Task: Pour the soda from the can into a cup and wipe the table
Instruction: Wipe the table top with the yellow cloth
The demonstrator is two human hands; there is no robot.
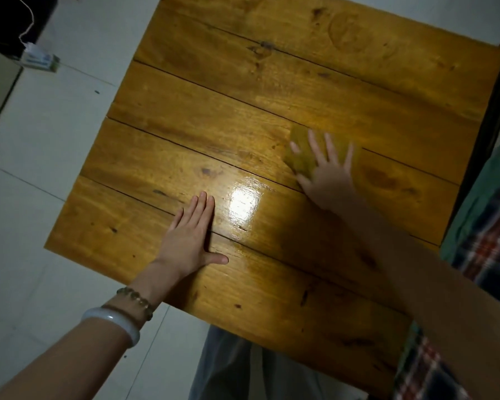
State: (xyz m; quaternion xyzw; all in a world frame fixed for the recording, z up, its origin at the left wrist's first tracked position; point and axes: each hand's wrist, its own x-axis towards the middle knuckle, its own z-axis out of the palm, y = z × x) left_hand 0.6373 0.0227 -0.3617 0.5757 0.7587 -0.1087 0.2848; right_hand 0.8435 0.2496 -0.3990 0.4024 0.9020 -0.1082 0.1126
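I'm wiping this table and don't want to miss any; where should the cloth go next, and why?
Probably slide the cloth toward the left hand: the right hand presses it flat at the right of the table, and the shiny patch lies between.

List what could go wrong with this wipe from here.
1. The right hand presses the cloth with flat, spread fingers rather than gripping it, so the cloth may slip or bunch up.
2. The seams between the planks of the table could trap liquid that the cloth skims over.
3. The shiny patch beside the left hand may be wetness or only glare; it could go unwiped.
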